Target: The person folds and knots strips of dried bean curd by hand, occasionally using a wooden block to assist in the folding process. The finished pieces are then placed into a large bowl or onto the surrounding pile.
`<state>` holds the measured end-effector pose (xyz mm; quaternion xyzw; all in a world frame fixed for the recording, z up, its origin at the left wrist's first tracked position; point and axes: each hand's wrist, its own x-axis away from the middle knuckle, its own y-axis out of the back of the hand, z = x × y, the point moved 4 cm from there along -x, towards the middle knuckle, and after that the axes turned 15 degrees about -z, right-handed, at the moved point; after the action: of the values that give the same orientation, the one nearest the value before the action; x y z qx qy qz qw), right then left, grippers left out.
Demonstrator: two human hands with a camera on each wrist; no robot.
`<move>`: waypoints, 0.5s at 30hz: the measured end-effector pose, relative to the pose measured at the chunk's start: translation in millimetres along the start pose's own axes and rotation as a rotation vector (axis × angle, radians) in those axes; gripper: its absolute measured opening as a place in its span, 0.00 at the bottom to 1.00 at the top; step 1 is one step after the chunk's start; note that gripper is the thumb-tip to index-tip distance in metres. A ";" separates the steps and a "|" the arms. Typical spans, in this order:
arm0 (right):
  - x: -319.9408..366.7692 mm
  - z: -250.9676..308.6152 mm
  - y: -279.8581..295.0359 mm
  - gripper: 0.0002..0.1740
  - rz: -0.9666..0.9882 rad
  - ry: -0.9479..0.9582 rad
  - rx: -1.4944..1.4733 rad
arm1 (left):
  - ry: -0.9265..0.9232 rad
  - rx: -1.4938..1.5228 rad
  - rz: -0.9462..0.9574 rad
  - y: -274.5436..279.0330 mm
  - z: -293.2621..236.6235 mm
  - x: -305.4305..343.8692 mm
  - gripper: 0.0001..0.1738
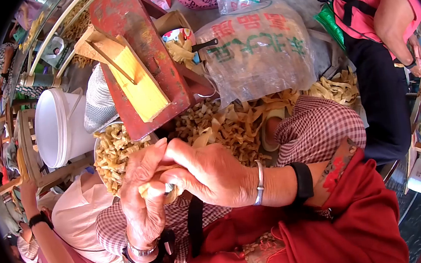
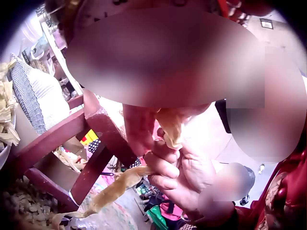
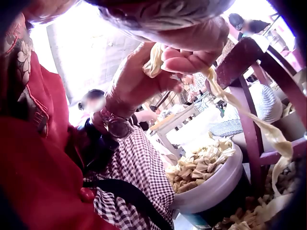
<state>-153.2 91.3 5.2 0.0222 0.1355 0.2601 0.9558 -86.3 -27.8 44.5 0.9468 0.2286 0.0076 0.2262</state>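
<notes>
Both hands meet in front of the lap and work one limp, pale yellow strip [image 3: 240, 108]. My right hand [image 1: 218, 179] curls its fingers round the strip, whose long tail hangs down past the red wooden stand. At the other side my left hand [image 1: 143, 200], with a watch at its wrist, pinches the bunched end of the strip [image 2: 171, 132]. In the head view most of the strip is hidden by the fingers. Close below the hands, a white bucket [image 3: 230, 179] holds many short, folded yellowish pieces [image 1: 112, 152].
A red wooden bench [image 1: 130, 29] carries a yellow wooden block [image 1: 138, 82]. Loose strips [image 1: 239, 133] lie heaped beneath it. Behind are a large plastic sack [image 1: 258, 52] and a white pail [image 1: 61, 126]. A person in pink [image 1: 382, 5] sits at the right.
</notes>
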 end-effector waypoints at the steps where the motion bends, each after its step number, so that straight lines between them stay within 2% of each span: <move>1: -1.1 -1.0 -0.3 0.15 -0.002 -0.025 0.002 | 0.081 0.047 0.004 0.0 1.5 -0.2 0.36; 3: -6.2 5.0 4.4 0.16 -0.026 -0.013 -0.114 | 0.097 0.255 -0.017 -0.8 8.9 -2.8 0.37; 5: 0.0 -5.4 1.1 0.18 -0.065 -0.050 -0.150 | 0.285 0.461 -0.010 -0.5 9.6 -2.6 0.38; 7: 0.6 -7.2 2.7 0.19 -0.101 0.000 -0.178 | 0.382 0.588 0.077 -0.5 8.5 -4.7 0.37; 9: -0.4 -7.6 7.6 0.18 -0.088 -0.039 -0.180 | 0.515 0.799 0.149 -5.7 14.4 -2.4 0.35; 11: -4.5 -8.7 13.1 0.19 -0.061 -0.124 -0.238 | 0.503 0.789 0.209 -7.6 15.2 -0.8 0.35; 12: -6.3 -7.4 16.9 0.19 0.010 -0.113 -0.151 | 0.541 0.854 0.261 -10.6 13.0 -0.4 0.34; 15: -8.0 -8.7 21.8 0.19 0.051 -0.090 -0.185 | 0.670 0.952 0.317 -10.7 15.2 1.8 0.33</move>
<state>-172.9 105.9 1.2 -0.0512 0.0675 0.2944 0.9519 -87.5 -25.0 26.1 0.9127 0.1219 0.2357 -0.3107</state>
